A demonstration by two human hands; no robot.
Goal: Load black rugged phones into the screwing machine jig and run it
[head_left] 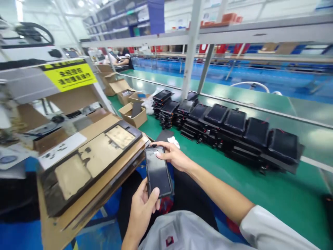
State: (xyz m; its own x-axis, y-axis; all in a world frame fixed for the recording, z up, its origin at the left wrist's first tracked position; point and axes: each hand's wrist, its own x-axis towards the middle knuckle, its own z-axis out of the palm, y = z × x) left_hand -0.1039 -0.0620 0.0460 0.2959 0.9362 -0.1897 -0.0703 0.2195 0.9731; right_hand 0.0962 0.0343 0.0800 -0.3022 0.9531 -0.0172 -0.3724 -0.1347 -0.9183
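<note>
A black handheld device (159, 173) with a dark glossy screen is tilted above my lap, its lower end toward me. My left hand (144, 203) grips its lower left corner, thumb along the edge near the screen. At the upper right my right hand (173, 156) holds the same device, with the thumb on the top of the screen and the fingers behind it. A small pale mark or piece shows by that thumb; I cannot make out what it is. The device's back is hidden.
Several stacks of similar black devices (235, 121) line the green bench (208, 161). Small cardboard boxes (134, 116) and a crumpled white tissue (173, 141) are also there. At left, a foam-lined tray (97, 163) lies on cardboard. A metal post (191, 52) rises behind; a person (125, 59) sits farther off.
</note>
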